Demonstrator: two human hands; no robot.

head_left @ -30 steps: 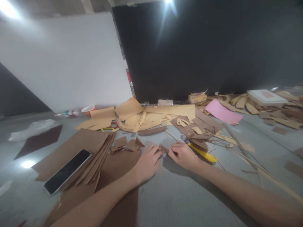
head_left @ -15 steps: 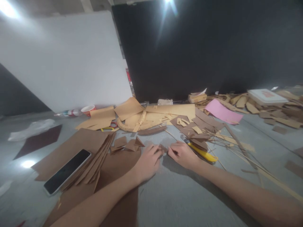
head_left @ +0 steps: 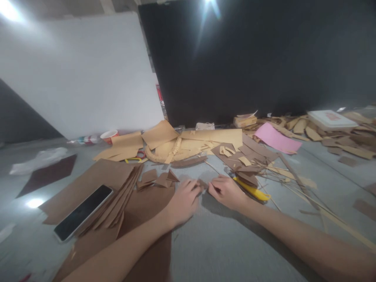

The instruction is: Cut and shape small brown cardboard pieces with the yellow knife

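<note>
Low over the grey table, my left hand (head_left: 184, 199) pinches a small piece of brown paper (head_left: 202, 183), whose tip shows between the two hands. My right hand (head_left: 226, 192) is curled closed at that piece's right end, fingertips pressed together; its grip is partly hidden. Left of my left hand lie several small folded brown pieces (head_left: 158, 179) on a large brown sheet (head_left: 147, 243). A yellow-handled tool (head_left: 253, 190), perhaps a cutter, rests just beyond my right wrist, partly under brown scraps.
A phone (head_left: 84, 213) lies on stacked brown sheets (head_left: 96, 172) at left. Behind are tan paper pieces (head_left: 211, 138), scissors (head_left: 138, 157) and a paper cup (head_left: 109, 136). Thin strips (head_left: 293, 188), pink paper (head_left: 277, 138) and a white box (head_left: 331, 120) are at right.
</note>
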